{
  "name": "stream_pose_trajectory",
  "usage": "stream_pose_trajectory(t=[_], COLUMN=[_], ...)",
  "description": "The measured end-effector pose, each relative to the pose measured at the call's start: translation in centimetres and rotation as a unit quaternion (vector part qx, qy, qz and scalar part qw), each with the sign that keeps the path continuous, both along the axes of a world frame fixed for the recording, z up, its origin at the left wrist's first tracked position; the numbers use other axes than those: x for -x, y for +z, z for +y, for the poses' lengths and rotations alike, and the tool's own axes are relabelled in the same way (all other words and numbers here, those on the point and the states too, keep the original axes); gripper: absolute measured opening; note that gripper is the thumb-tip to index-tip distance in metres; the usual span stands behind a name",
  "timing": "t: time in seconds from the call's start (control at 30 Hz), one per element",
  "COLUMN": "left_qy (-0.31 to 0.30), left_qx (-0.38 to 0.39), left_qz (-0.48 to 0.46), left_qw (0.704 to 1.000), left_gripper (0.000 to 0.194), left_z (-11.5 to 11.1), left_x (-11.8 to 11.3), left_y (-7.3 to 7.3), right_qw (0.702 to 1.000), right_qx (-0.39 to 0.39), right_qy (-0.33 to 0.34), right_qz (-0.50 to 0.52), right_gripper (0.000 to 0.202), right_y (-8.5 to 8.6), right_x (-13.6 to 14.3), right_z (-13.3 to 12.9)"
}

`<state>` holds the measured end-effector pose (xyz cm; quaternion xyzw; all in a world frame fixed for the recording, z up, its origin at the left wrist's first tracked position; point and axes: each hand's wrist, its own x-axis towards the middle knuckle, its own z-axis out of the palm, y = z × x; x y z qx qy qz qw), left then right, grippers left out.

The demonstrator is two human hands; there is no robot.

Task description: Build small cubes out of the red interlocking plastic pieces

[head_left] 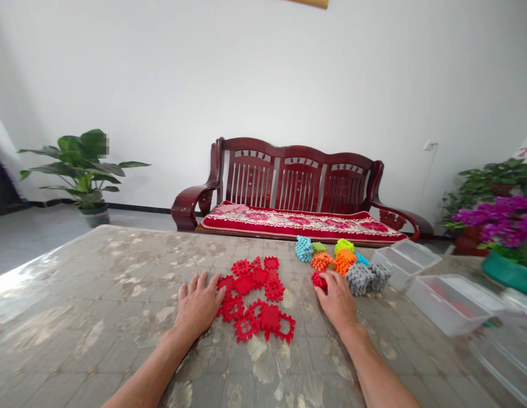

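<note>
Many red interlocking plastic tiles (270, 317) with notched edges lie spread over the middle of the table, some solid, some with window-like cutouts. My left hand (199, 300) rests at the left edge of this spread, fingers extended and apart, the thumb close to a red tile. Farther right, my right hand (338, 297) has its fingers closed around a small stack of red tiles (318, 280), partly hidden by the fingers. Just beyond it sit stacks of other tiles: orange (345, 261), grey (360, 279), light blue (304, 249) and yellow-green (344, 245).
Clear plastic boxes (448, 309) stand on the table's right side, one holding something reddish. A purple flower pot (508, 266) is at the right edge. Beyond the patterned tablecloth (131, 283) stands a wooden bench (297, 175); a potted plant (87, 170) is at left.
</note>
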<state>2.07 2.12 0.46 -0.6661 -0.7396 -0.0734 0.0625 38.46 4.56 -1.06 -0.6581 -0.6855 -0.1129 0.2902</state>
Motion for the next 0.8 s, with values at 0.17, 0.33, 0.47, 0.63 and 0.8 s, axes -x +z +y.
stream_pose_trajectory(t=[0.17, 0.33, 0.47, 0.63, 0.8], left_qy=[0.004, 0.005, 0.004, 0.002, 0.005], left_qx=[0.001, 0.001, 0.003, 0.003, 0.004], left_qz=[0.005, 0.0, 0.005, 0.004, 0.006], left_qw=[1.0, 1.0, 1.0, 1.0, 1.0], left_gripper=[0.05, 0.05, 0.05, 0.05, 0.049], left_z=[0.1, 0.1, 0.1, 0.0, -0.1], left_x=[0.1, 0.1, 0.0, 0.0, -0.1], left_y=[-0.1, -0.2, -0.1, 0.2, 0.2], right_qw=[1.0, 1.0, 1.0, 0.999, 0.998], right_qx=[0.005, -0.008, -0.014, -0.011, -0.03], right_qy=[0.019, 0.017, 0.01, 0.0, -0.009], right_qz=[-0.001, 0.006, 0.013, 0.042, 0.058], right_gripper=[0.029, 0.03, 0.031, 0.033, 0.035], right_y=[-0.2, -0.4, -0.5, -0.6, -0.3], right_x=[-0.3, -0.7, -0.9, -1.1, -1.0], right_z=[0.5, 0.8, 0.9, 0.9, 0.8])
